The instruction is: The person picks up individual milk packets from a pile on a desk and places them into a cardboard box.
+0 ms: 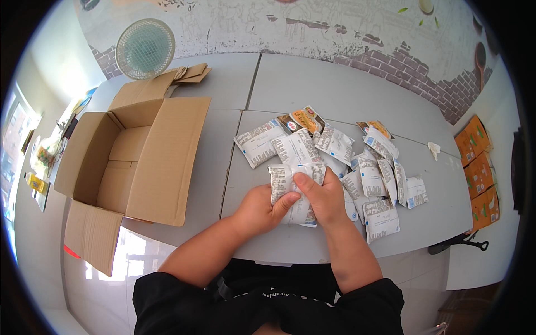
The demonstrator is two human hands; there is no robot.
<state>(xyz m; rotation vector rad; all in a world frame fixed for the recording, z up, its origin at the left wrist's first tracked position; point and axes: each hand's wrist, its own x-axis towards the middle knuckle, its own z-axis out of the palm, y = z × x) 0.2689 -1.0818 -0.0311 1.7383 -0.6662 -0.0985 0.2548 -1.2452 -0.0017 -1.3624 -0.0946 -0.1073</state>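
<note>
My left hand (262, 206) and my right hand (324, 201) grip a flat white printed packet (285, 178) at the table's front, both thumbs pressed on its face; it may be more than one packet stacked. Just beyond it lies another white packet (290, 145). A loose pile of several white packets (371, 173) spreads to the right of my hands, some tilted on each other. At the back of the pile, two packets show yellow-brown picture fronts (307, 118). An open cardboard box (162, 162) stands on the left with its flaps out; the inside that I see is bare cardboard.
The grey tabletop (301, 78) has seams. A mesh basket (145, 47) and folded cardboard (192, 75) are at the back left, a crumpled white scrap (434, 149) at the right. Orange cartons (477, 178) are stacked beyond the right edge. A side surface (39, 178) holds small items.
</note>
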